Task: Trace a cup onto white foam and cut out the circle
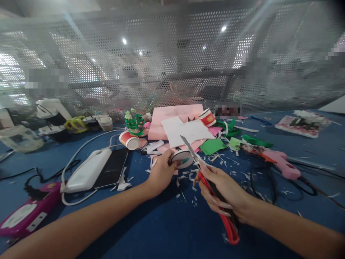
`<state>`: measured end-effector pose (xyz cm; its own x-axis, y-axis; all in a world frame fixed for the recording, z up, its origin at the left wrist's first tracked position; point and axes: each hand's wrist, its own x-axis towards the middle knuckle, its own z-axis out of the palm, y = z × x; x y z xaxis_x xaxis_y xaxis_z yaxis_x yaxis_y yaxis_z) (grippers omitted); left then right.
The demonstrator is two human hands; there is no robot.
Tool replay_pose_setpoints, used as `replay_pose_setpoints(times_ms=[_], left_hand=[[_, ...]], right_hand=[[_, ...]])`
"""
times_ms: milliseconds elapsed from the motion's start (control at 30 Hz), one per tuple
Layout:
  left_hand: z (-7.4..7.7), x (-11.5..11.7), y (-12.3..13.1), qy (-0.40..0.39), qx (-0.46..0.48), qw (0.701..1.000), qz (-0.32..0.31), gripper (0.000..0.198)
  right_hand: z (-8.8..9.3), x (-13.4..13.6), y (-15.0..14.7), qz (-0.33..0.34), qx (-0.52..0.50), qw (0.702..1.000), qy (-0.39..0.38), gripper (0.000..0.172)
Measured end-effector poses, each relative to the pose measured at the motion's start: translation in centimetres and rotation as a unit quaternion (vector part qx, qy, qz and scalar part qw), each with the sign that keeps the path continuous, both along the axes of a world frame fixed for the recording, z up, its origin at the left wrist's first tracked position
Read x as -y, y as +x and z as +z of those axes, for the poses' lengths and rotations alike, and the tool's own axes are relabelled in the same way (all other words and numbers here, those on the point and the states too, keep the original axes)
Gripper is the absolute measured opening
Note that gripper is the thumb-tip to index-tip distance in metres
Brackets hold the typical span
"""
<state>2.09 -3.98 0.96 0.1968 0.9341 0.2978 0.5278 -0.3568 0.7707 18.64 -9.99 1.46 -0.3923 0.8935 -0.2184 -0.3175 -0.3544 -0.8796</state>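
My left hand [162, 172] is closed on a round white piece with a dark rim [185, 155], which looks like the end of a paper cup. A small teal bit shows inside it by my fingers. In my right hand [222, 187] is a pair of scissors [206, 180] with red handles. The blades point up and to the left, just beside the round piece; whether they touch it I cannot tell. White paper scraps [194, 201] lie on the blue table [167, 230] under both hands.
Beyond my hands lie white paper [185, 131], pink sheets [161, 122], a green piece [212, 145] and red paper cups [129, 140] [207, 117]. At left are a power bank [88, 172], a phone [113, 169] and a purple power strip [35, 212]. A pink glue gun [283, 162] lies right.
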Motion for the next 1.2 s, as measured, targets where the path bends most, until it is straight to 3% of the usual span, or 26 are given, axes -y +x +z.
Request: replay_pose_setpoints(times_ms=[200,533,833,1033,1200], left_hand=[[0.09,0.07,-0.02,0.025,-0.029,0.999,0.006,0.002],[-0.06,0.34,-0.33,0.12,-0.124,0.984,-0.038,0.009],[-0.04,-0.08,0.05,0.066,-0.084,0.994,0.035,0.004],[-0.64,0.16,-0.28,0.161,-0.134,0.977,-0.044,0.009],[-0.06,0.17,0.01,0.086,-0.104,0.991,0.0,0.006]], right_hand=[[0.25,0.04,-0.03,0.002,0.012,1.0,-0.004,0.034],[0.46,0.27,-0.04,0.002,0.014,1.0,-0.006,0.033],[0.39,0.5,-0.3,0.001,0.024,1.0,-0.01,0.036],[0.42,0.74,-0.46,0.008,0.022,1.0,0.006,0.034],[0.29,0.28,-0.37,-0.034,0.014,0.999,-0.003,0.033]])
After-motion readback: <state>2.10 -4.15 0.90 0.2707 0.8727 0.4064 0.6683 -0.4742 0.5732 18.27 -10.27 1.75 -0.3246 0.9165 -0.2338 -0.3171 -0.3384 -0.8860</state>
